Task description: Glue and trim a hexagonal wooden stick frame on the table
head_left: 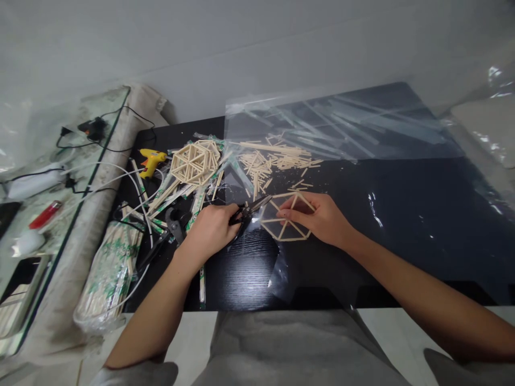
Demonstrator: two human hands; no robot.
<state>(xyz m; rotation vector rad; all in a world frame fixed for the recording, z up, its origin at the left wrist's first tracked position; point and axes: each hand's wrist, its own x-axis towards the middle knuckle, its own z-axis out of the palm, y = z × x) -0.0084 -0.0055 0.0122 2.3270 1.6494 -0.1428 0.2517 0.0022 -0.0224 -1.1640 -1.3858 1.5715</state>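
Observation:
My left hand (215, 228) is closed around the dark handles of a pair of scissors (253, 208), whose blades point right toward a wooden stick frame. That stick frame (285, 230) is a many-sided wheel of thin sticks with spokes meeting in the middle. Near its centre and right side, my right hand (322, 217) pinches it just above the black table (241, 273). The blade tips reach the frame's upper left edge; whether they touch it I cannot tell. Behind the hands lies a heap of short cut sticks (257, 169).
Left of the heap sit stacked finished stick wheels (195, 163) and a yellow glue gun (152, 162). Pliers (175, 225) and a bag of wrapped chopsticks (108, 268) lie near my left arm. A clear plastic sheet (322, 123) covers the table's back; white cables cross the left side.

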